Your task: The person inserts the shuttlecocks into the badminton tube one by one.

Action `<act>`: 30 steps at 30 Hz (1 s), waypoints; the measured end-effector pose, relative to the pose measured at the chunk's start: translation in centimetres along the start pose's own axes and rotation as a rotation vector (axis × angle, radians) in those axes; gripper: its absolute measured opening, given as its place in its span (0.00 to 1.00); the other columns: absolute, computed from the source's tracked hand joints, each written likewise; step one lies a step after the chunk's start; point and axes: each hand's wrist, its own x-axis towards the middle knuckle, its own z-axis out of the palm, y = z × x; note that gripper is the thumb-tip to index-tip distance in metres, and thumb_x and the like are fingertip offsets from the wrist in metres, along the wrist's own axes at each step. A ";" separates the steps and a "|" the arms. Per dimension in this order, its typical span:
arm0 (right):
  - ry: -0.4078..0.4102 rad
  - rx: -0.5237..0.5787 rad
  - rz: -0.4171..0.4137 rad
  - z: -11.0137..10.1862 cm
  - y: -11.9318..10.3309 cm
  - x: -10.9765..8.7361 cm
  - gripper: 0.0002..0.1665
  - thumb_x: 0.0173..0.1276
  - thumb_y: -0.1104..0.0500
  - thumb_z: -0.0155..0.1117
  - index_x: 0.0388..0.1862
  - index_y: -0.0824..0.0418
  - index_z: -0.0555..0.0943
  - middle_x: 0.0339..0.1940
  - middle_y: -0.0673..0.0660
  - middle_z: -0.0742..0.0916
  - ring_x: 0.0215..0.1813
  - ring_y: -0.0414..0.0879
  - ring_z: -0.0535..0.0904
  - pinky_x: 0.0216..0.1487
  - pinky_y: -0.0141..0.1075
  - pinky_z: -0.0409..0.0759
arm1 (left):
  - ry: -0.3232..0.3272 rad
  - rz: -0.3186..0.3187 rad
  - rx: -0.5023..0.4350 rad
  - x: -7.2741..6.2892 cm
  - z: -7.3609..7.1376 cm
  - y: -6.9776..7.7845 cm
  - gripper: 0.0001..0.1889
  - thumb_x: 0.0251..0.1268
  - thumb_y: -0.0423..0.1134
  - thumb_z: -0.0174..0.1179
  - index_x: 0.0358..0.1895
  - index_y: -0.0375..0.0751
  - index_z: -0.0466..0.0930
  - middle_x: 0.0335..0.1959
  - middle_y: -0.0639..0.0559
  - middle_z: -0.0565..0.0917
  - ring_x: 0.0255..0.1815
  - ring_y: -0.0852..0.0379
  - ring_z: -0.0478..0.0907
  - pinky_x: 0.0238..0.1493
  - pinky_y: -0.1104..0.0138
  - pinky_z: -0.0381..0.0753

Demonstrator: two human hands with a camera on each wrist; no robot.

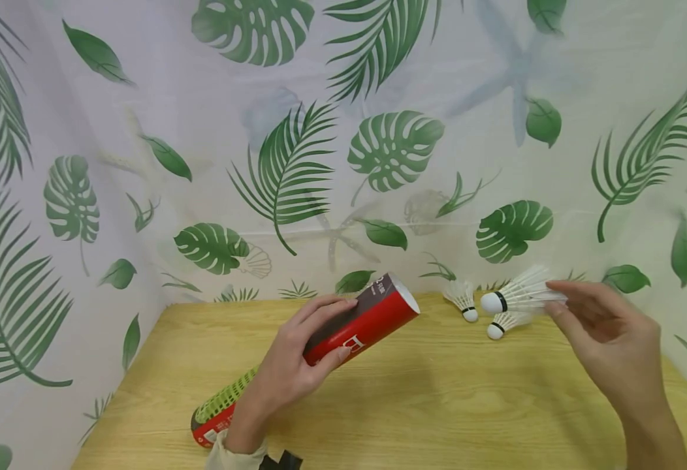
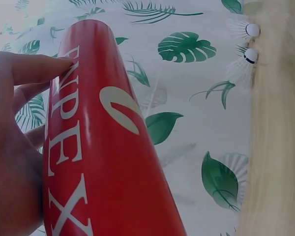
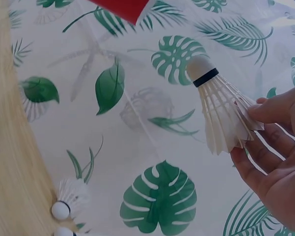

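My left hand [image 1: 293, 372] grips the red cardboard shuttlecock tube [image 1: 320, 349], open end tilted up above the wooden table. My right hand [image 1: 605, 333] pinches a white feather shuttlecock [image 1: 520, 297] by its skirt, cork toward the tube. Loading seems under way; next I must line cork with mouth.

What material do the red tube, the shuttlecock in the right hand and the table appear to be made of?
Red tube: probably cardboard with a glossy printed coat, since it reflects light; plastic is possible.
Shuttlecock: white vanes that look like feathers, and a smooth white rounded base with a black band, its core not visible.
Table: pale wood or wood-look laminate, showing grain lines and a matte surface.
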 end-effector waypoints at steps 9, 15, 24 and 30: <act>0.081 0.426 -0.145 1.9 -1.1 1.0 0.18 0.58 0.88 0.59 0.49 0.90 0.76 0.45 0.63 0.89 0.45 0.46 0.87 0.47 0.27 0.83 | 0.024 0.001 -0.090 1.5 0.3 0.6 0.28 0.68 0.40 0.65 0.71 0.59 0.74 0.68 0.58 0.74 0.64 0.53 0.72 0.55 0.54 0.83; 0.047 0.454 -0.216 3.6 -1.5 1.1 0.18 0.58 0.89 0.57 0.49 0.90 0.76 0.46 0.63 0.88 0.48 0.46 0.87 0.51 0.28 0.82 | 0.016 0.024 -0.092 1.4 0.6 0.6 0.27 0.67 0.39 0.65 0.70 0.55 0.76 0.67 0.55 0.75 0.64 0.50 0.72 0.53 0.55 0.84; 0.015 0.318 -0.290 6.1 -2.1 0.3 0.18 0.57 0.88 0.61 0.48 0.87 0.79 0.46 0.64 0.88 0.47 0.46 0.87 0.53 0.29 0.81 | 0.018 0.020 -0.122 0.6 0.3 0.6 0.28 0.67 0.38 0.66 0.71 0.56 0.76 0.68 0.56 0.74 0.65 0.51 0.72 0.54 0.54 0.83; 0.021 0.197 -0.326 7.8 -2.6 -0.1 0.19 0.55 0.89 0.62 0.47 0.84 0.80 0.44 0.64 0.88 0.47 0.44 0.86 0.54 0.30 0.81 | 0.012 0.034 -0.128 0.7 0.2 0.7 0.27 0.68 0.39 0.66 0.70 0.55 0.77 0.68 0.56 0.74 0.65 0.50 0.72 0.54 0.55 0.84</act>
